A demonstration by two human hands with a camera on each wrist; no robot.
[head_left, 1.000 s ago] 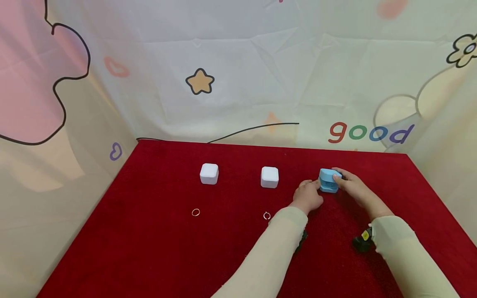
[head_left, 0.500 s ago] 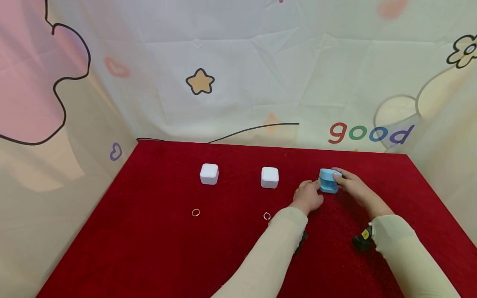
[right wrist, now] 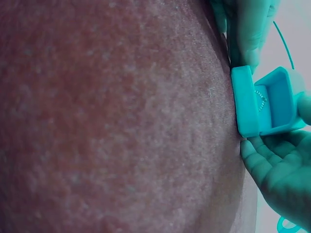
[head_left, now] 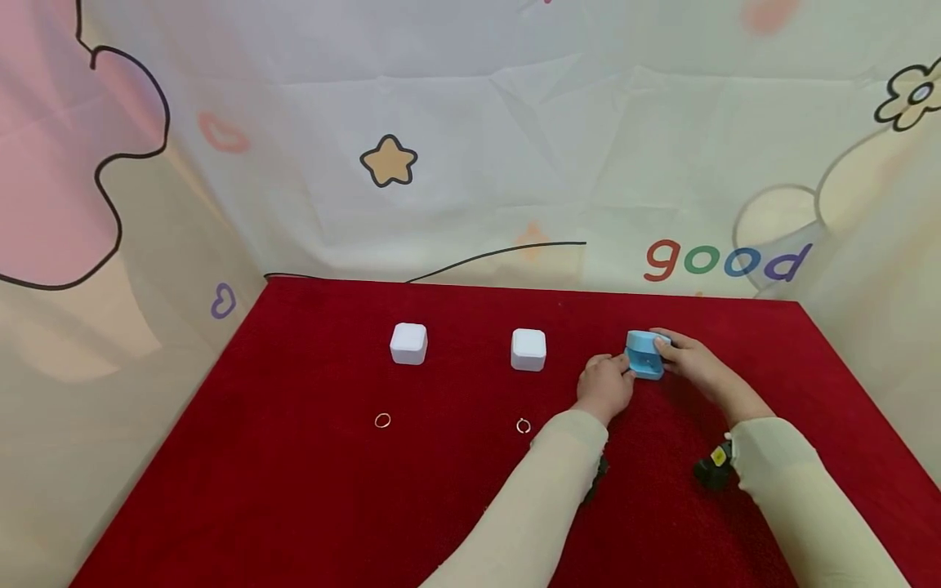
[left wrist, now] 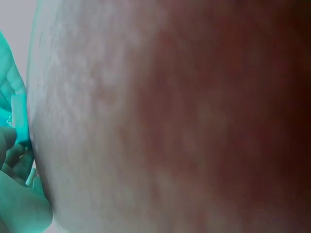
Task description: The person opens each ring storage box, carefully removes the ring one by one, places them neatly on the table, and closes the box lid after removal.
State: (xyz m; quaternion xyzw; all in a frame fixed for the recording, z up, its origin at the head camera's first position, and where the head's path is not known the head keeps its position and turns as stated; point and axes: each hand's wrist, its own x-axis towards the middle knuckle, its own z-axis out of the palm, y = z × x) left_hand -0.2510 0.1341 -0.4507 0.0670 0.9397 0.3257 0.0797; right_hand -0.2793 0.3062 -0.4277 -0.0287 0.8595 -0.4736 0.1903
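A light-blue ring box (head_left: 647,373) stands at the right of the red cloth with its lid (head_left: 644,341) raised. In the right wrist view, a ring set with small stones (right wrist: 263,103) sits upright in its insert. My right hand (head_left: 694,363) holds the lid from the right, thumb on its front and fingers behind. At the box's left side, my left hand (head_left: 606,387) holds the base with its fingertips. The left wrist view shows only part of the hands and box at its left edge.
Two white ring boxes, one at left (head_left: 408,344) and one in the middle (head_left: 528,350), stand shut. A plain gold-coloured ring (head_left: 376,421) and a ring with a gap (head_left: 518,427) lie in front of them. A printed curtain (head_left: 470,163) hangs behind the red cloth (head_left: 294,490).
The blue box's lid has swung further up, widening the gap above its base. Both hands stay at the box. The head view has shifted slightly.
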